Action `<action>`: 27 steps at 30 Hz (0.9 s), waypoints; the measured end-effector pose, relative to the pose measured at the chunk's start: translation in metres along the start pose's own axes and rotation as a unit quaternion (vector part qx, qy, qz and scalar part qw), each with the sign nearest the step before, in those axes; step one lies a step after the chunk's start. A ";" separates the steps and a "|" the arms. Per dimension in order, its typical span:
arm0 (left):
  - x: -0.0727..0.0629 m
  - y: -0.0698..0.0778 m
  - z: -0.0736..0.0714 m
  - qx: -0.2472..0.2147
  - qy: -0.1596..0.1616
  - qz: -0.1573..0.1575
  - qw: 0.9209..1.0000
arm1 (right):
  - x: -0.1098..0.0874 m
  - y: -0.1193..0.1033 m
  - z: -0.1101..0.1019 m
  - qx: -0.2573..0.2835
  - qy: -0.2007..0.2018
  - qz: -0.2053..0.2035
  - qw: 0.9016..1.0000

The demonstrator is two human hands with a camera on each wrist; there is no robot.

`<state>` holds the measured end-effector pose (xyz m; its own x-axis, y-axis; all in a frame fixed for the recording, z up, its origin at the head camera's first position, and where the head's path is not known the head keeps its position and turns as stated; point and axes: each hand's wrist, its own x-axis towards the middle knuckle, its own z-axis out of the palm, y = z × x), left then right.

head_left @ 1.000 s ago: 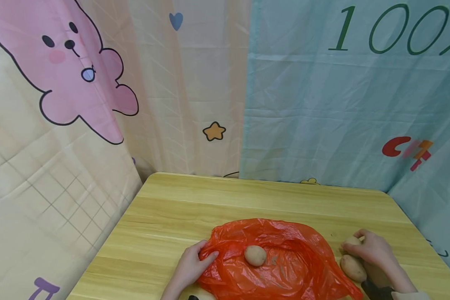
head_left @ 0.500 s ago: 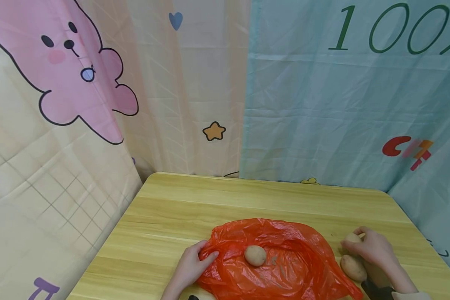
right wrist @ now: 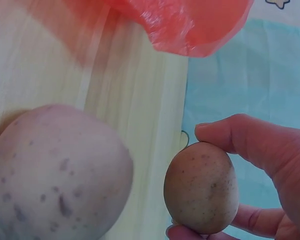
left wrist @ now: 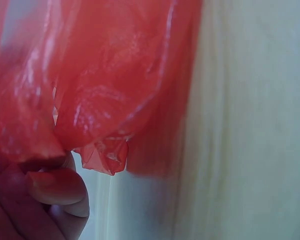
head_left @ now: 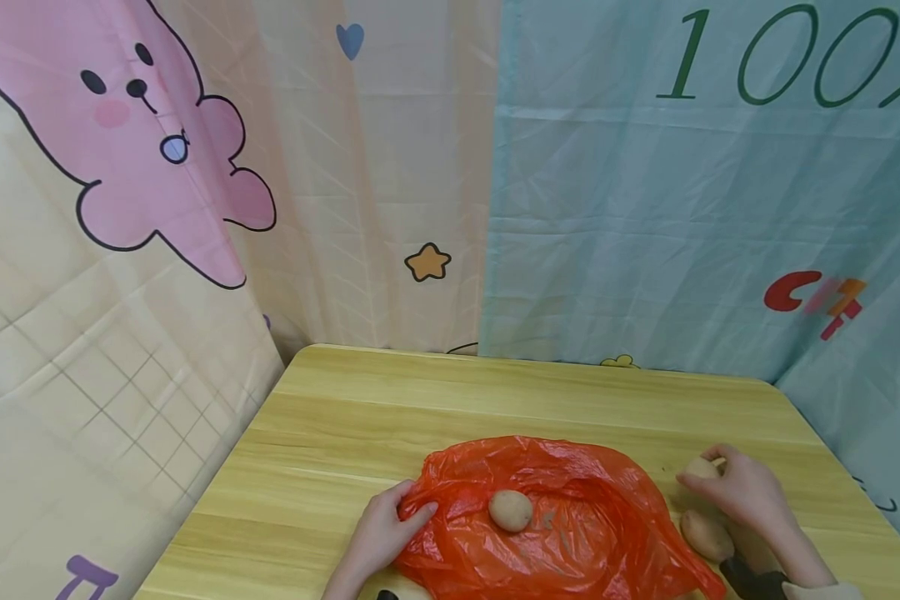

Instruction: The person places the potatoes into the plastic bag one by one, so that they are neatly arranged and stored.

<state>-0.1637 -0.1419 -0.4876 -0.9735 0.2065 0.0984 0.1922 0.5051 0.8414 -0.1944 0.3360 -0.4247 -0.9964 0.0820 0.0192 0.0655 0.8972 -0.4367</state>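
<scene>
A thin red plastic bag (head_left: 570, 567) lies spread with its mouth gaping on the table. My left hand (head_left: 384, 527) grips its left edge, and curled fingers show under the red film in the left wrist view. One potato (head_left: 510, 511) rests on the bag's inner side. On the right, my right hand (head_left: 750, 496) pinches a small speckled potato (right wrist: 202, 187) between thumb and fingers, raised above the wood. Another potato (head_left: 707, 535) lies on the table just below that hand, looming large at the left of the right wrist view.
The wood-grain table (head_left: 450, 400) has rounded far corners. Printed curtains (head_left: 645, 208) hang behind it and along both sides. A dark strap (head_left: 753, 579) shows by the right wrist. A pale item with a black spot (head_left: 405, 593) peeks out at the bottom edge.
My right hand has lifted the small potato slightly up and away from the potato beside it. The left hand, the bag and the potato on it have stayed put.
</scene>
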 end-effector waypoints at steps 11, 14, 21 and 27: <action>0.000 0.000 0.000 -0.001 -0.001 -0.003 1.000 | -0.003 -0.009 -0.001 -0.004 0.020 -0.019 1.000; 0.000 0.001 0.000 -0.005 -0.002 -0.005 1.000 | -0.004 -0.013 -0.003 -0.004 0.022 -0.022 1.000; 0.000 0.001 0.000 -0.006 -0.005 -0.008 1.000 | -0.007 -0.025 -0.005 -0.005 0.030 -0.029 0.999; 0.000 0.001 0.000 0.000 -0.004 -0.006 1.000 | -0.012 -0.037 -0.006 0.007 0.029 -0.040 0.999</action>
<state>-0.1635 -0.1410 -0.4871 -0.9747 0.2071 0.0841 0.1805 0.5069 0.8429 -0.1844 0.3042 -0.4038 -0.9936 0.0360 0.1070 -0.0155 0.8955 -0.4448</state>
